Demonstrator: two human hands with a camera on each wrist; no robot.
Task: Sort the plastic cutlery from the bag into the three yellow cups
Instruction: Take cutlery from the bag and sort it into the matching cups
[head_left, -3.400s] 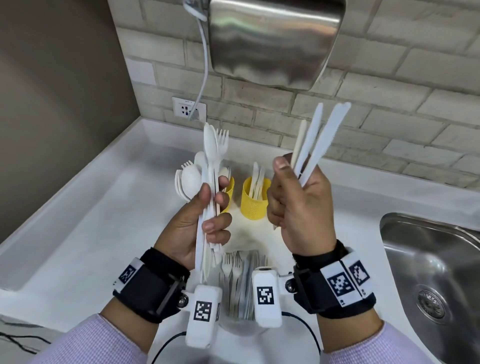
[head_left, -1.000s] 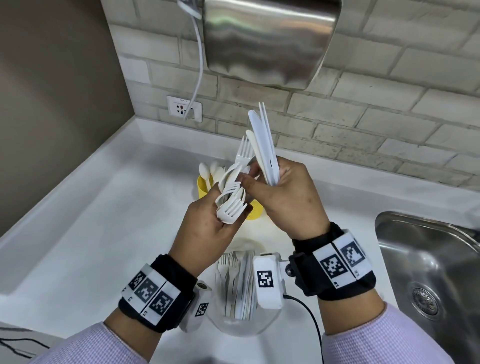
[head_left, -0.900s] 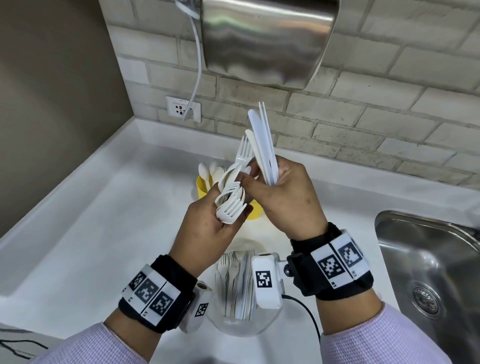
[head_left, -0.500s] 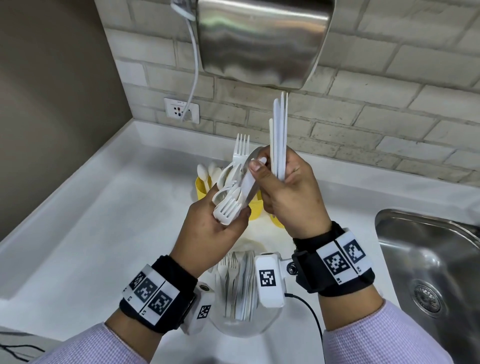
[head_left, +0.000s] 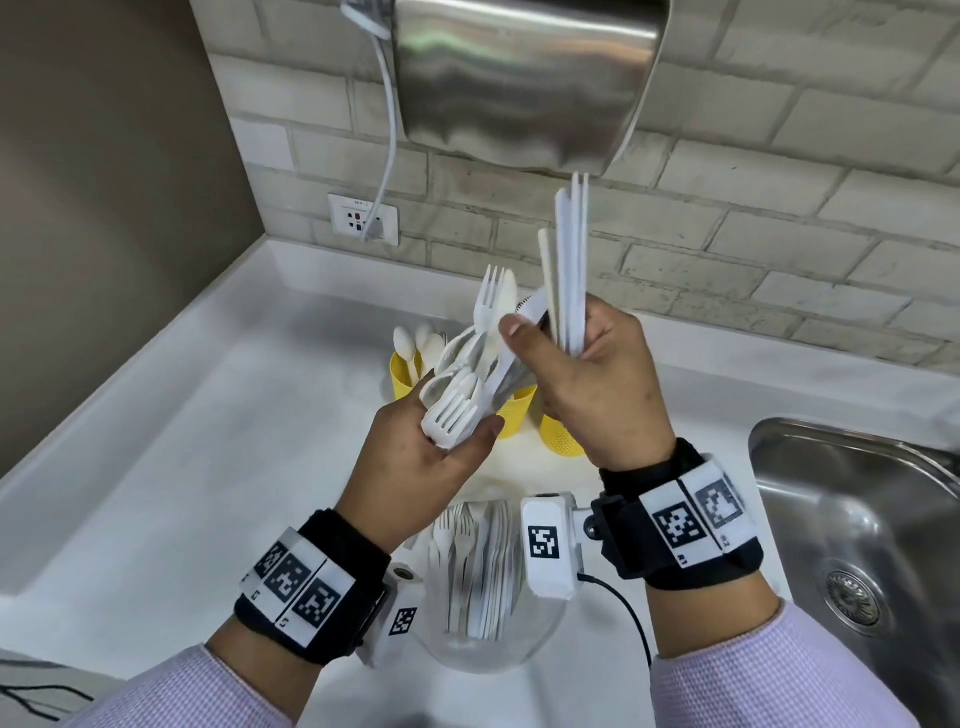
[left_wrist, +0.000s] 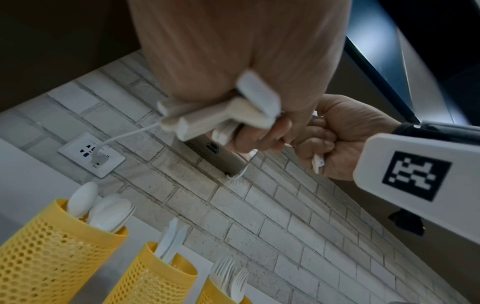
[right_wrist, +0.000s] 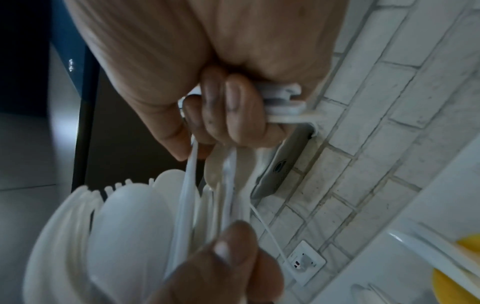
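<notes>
Head view: left hand (head_left: 415, 467) grips a mixed fork-and-spoon bunch (head_left: 462, 379); at its 1 o'clock, right hand (head_left: 592, 384) clenches about three knives (head_left: 569, 260), thumb pinching another. Three yellow cups (left_wrist: 52, 253) stand beyond.

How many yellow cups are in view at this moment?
3, in a row on the counter near the brick wall: the spoon cup at the left end, the knife cup in the middle, the fork cup at the right end.
</notes>
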